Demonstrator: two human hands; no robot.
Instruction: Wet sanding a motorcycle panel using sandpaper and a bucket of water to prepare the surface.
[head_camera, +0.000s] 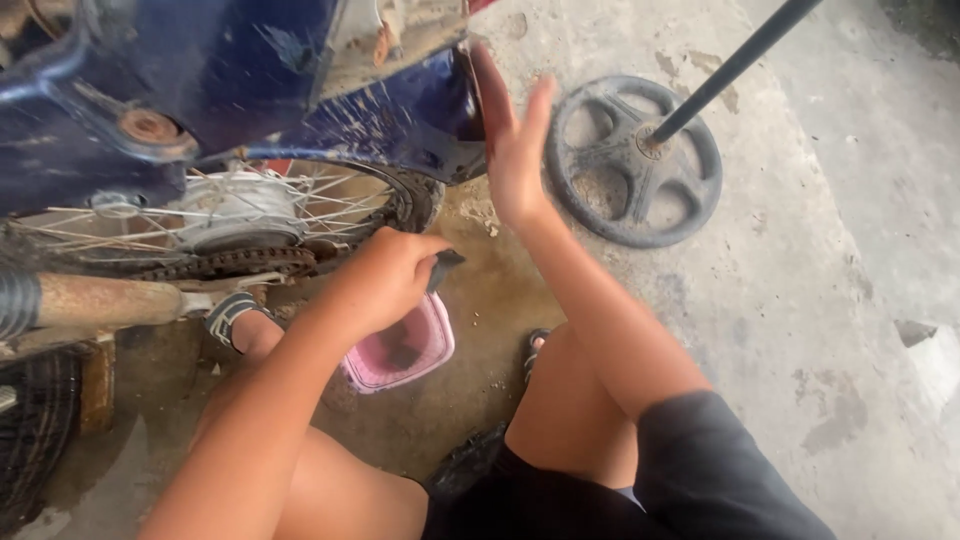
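Right now the left hand is closed in a grip round a small dark tool, prob. a brush or scraper; only its tip shows past the fingers at approx 3 o'clock from the fist, so its long axis runs roughly 9-to-3, tip pointing away from the wheel. Exact kind of tool: cannot tell.

Spoked rear wheel of the blue motorbike lies at approx 10 o'clock from that fist, near but not touching. Drive chain sits at 9 o'clock from the fist, running left-right under the hub. Left hand is clearly nearer wheel and chain than the right.

Right hand is spread flat, fingers straight up toward 12, holding nothing; palm looks pressed against the rear edge of the blue mudguard, which lies at 9 o'clock from it.

Containers: one pink plastic tub on the concrete floor, directly below the fist at 6 o'clock, between the person's knees. Inside it: a dark smudge or small dark lump, w/ a wet-looking film; cannot tell more.

Elsewhere: rusty exhaust pipe at far 9 o'clock, and a grey spoked cast base carrying a dark pole, at 3 o'clock from the right hand, well apart from the bike.
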